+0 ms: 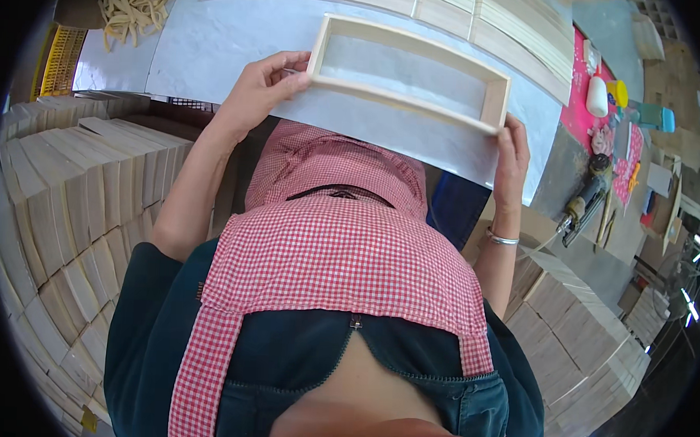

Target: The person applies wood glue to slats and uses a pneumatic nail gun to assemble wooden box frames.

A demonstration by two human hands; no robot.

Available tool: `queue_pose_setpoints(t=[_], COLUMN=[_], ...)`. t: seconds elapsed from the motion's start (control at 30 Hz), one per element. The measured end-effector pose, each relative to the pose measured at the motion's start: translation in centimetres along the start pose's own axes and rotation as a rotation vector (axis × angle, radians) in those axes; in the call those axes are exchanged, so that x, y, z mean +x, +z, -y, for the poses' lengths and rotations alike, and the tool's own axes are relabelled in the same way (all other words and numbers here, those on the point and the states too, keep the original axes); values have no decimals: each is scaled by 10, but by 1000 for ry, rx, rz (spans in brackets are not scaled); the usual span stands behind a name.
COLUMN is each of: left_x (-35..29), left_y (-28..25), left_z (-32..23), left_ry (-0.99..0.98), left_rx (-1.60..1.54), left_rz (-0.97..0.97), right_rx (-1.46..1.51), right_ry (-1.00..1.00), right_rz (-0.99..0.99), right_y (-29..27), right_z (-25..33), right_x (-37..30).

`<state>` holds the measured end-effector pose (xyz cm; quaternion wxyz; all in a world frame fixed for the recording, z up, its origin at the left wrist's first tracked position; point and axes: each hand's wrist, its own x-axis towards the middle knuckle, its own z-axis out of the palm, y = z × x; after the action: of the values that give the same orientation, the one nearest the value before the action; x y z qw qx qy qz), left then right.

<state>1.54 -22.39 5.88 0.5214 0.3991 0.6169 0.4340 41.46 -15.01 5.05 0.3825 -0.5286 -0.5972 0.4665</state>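
A long, narrow rectangular wooden frame (406, 100) of pale, thin boards is held between my two hands over the table. Through its middle the table's surface shows. My left hand (268, 81) grips its left end, thumb and fingers closed at the near corner. At the right end, my right hand (512, 151) has its fingers closed on the near corner; part of that grip is hidden. A metal bangle (502, 239) circles my right wrist.
Flat wooden strips (484, 17) lie along the table's (205, 52) far side. Curled pale strips (132, 10) heap at the far left. Stacked wooden pieces (78, 183) rise at my left, more stacks (572, 322) at my right. A white bottle (597, 96) and a power tool (583, 204) lie rightward.
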Motion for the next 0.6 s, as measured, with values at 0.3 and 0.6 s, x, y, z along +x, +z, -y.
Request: queue_pose_setpoints(t=[0.3, 0.6], left_x=[14, -1], left_y=[-6, -11], left_z=[-33, 20], left_ry=[-103, -25], left_rx=[96, -68], left_rz=[60, -270], right_rx=[-391, -224], right_ry=[330, 176], right_rz=[-17, -132], right_y=[-9, -22], right_z=[66, 5], right_x=[23, -6])
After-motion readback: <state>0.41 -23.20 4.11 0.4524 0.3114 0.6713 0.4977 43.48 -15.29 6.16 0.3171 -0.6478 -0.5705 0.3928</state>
